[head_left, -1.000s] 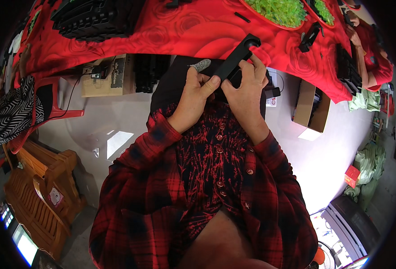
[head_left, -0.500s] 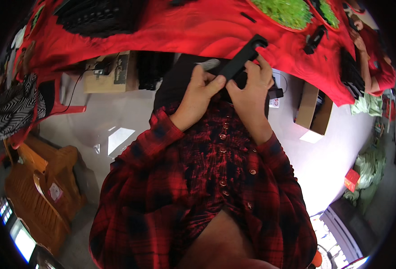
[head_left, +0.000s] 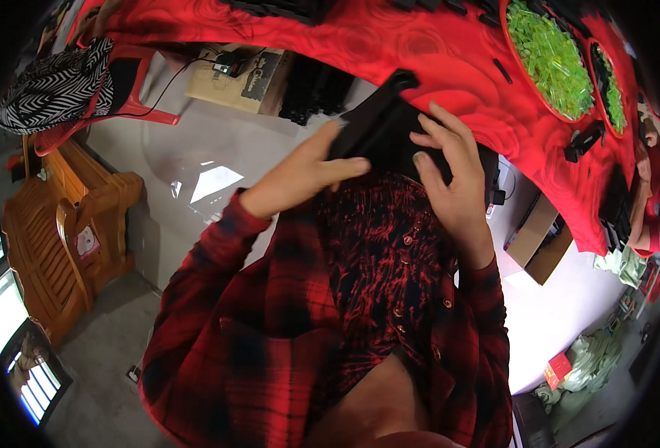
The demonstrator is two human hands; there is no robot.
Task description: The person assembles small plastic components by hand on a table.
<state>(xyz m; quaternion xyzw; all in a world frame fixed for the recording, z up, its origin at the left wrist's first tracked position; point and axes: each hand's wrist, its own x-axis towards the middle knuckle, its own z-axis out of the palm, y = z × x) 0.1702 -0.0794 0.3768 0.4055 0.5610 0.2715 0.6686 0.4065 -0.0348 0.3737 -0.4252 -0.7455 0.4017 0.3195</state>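
Note:
A long black piece with a rounded, hooked end (head_left: pixel 372 113) is held over my lap, tilted up toward the far right. My left hand (head_left: pixel 300 175) grips its lower part, thumb on the near side, the other fingers largely hidden behind. My right hand (head_left: pixel 455 179) is off to the right of the piece, fingers spread and bent, with nothing seen in it. Dark cloth over my lap lies behind both hands, so the piece's lower edge is hard to make out.
Beyond my lap is a table with a red cloth (head_left: pixel 449 89). On it lie small green clear pieces (head_left: pixel 548 63) in an oval tray, and several black parts. Cardboard boxes (head_left: pixel 229 84) stand beneath. A wooden chair (head_left: pixel 53 239) is on the left; a person's arm shows far right.
My right hand has let go of the black piece and moved right, its fingers opening. The left hand keeps hold of it. The whole view has swung, shifting the table and tray rightward.

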